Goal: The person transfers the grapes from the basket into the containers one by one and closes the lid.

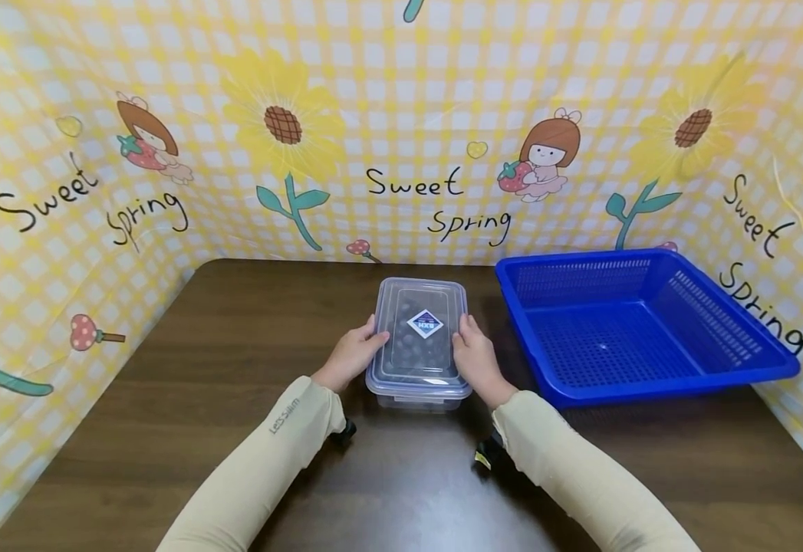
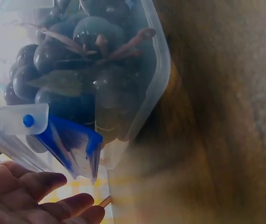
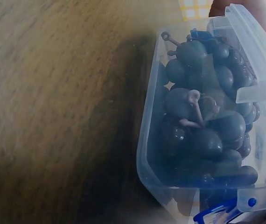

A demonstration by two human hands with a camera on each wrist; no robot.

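Note:
A clear lidded container of dark grapes stands on the table between both hands. Brown stems show among the fruit, and a diamond label lies on the lid. My left hand is at the container's left side, thumb over the lid's edge. Its fingers stretch out loosely beside a swung-out blue-edged latch. Opposite, my right hand lies along the right side, thumb at the lid edge. The latch there also sticks out; most of the right hand is hidden in its wrist view.
To the right sits a large blue plastic basket with slotted walls. Dark brown wood makes up the tabletop. A yellow checked cloth with printed flowers hangs behind and at both sides.

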